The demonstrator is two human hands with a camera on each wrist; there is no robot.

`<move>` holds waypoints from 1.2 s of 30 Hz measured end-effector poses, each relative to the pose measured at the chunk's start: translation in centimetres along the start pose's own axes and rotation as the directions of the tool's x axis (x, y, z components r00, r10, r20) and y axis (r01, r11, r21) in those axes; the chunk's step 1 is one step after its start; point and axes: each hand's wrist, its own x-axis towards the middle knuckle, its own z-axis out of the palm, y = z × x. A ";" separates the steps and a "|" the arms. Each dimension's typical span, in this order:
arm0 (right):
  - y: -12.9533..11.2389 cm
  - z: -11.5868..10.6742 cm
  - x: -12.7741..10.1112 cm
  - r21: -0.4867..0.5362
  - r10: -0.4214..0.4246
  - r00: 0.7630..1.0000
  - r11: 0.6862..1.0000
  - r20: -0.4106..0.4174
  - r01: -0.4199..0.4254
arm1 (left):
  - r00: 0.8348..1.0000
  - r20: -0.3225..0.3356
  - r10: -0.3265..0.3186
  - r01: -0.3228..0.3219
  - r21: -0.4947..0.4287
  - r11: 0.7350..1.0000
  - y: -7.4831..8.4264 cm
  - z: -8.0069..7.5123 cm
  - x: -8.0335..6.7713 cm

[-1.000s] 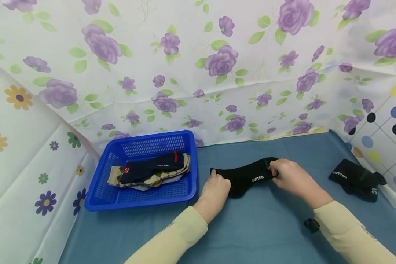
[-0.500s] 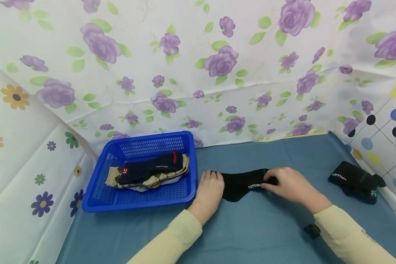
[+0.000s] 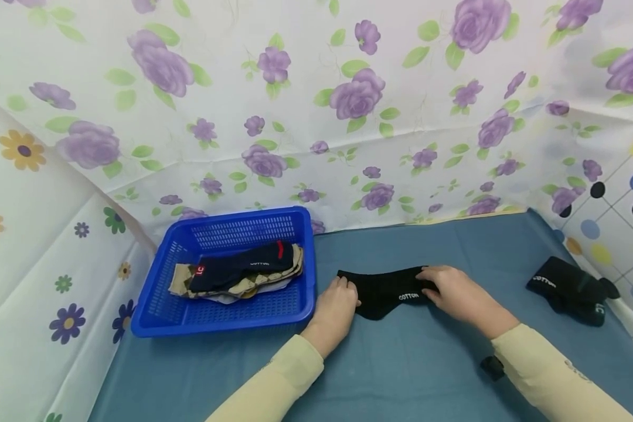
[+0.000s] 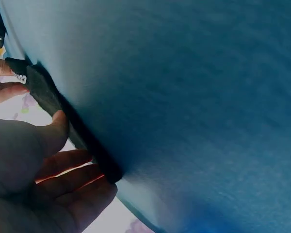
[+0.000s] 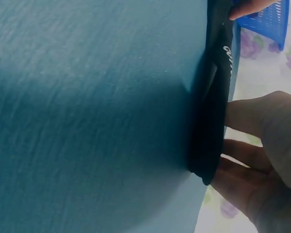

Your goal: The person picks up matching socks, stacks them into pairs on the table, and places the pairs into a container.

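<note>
Blue tablecloth [image 3: 427, 363]: black sock [image 3: 387, 291] right of basket [image 3: 306, 305] pressed flat, left hand [image 3: 334, 305], right hand [image 3: 453, 293], fingers straight. Flattening step judged; fold needed next.

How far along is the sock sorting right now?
Done: several folded socks already lie stacked in the blue basket. In hand: a black sock lies flat on the blue tabletop, the left hand touching one end and the right hand resting on the other; it is not folded yet. Left: another black sock bundle waits at the right edge, untouched.
</note>
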 end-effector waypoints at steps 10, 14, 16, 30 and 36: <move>0.8 0.4 -0.1 -0.023 0.062 0.995 0.998 0.072 -0.060 | 1.000 -0.003 -0.021 0.021 -0.033 0.999 0.0 -0.6 0.0; 0.7 0.4 -0.2 -0.025 0.052 0.997 0.998 0.061 -0.050 | 1.000 0.004 -0.020 0.020 -0.024 1.000 0.0 -0.6 0.0; 0.7 0.5 -0.3 -0.021 0.046 0.998 0.999 0.053 -0.045 | 1.000 0.004 -0.012 0.012 -0.016 1.000 0.0 -0.5 -0.1; 0.4 -4.3 -1.9 -0.052 -0.024 0.978 0.999 -0.208 0.014 | 0.967 -0.225 0.121 -0.137 -0.055 0.989 0.9 -3.9 -1.8; 1.7 -5.8 -3.6 -0.085 0.054 0.941 0.993 -0.333 -0.087 | 0.946 -0.290 0.143 -0.175 -0.087 0.981 1.0 -4.6 -3.5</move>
